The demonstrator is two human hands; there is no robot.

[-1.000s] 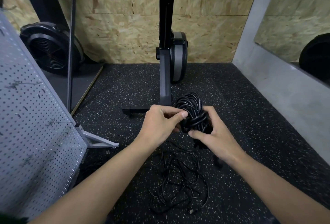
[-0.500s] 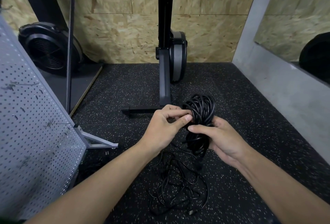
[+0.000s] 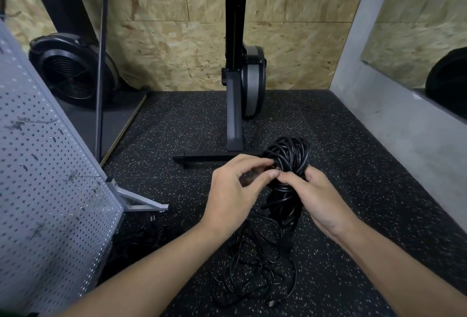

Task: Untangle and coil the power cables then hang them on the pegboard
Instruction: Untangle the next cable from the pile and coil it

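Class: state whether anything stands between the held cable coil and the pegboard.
Nothing visible does. The left hand and right hand hold the cable coil; the pegboard stands to its left, open space between. A loose cable tangle lies on the floor.

Views: one, head-worn, wide-angle.
Position: above and behind the left hand (image 3: pixel 232 190) and right hand (image 3: pixel 318 200); both forearms enter from the bottom edge.
Facing: forward and down onto the black speckled rubber floor (image 3: pixel 177 127), reaching up to the chipboard back wall (image 3: pixel 177 51).
Nearness: close on the hands and the black coiled cable bundle (image 3: pixel 290 155) at mid-frame; back wall well apart.
Edges: grey perforated metal pegboard (image 3: pixel 38 177) cut off at left, grey concrete wall (image 3: pixel 404 127) at right; straight lines bow near the borders.
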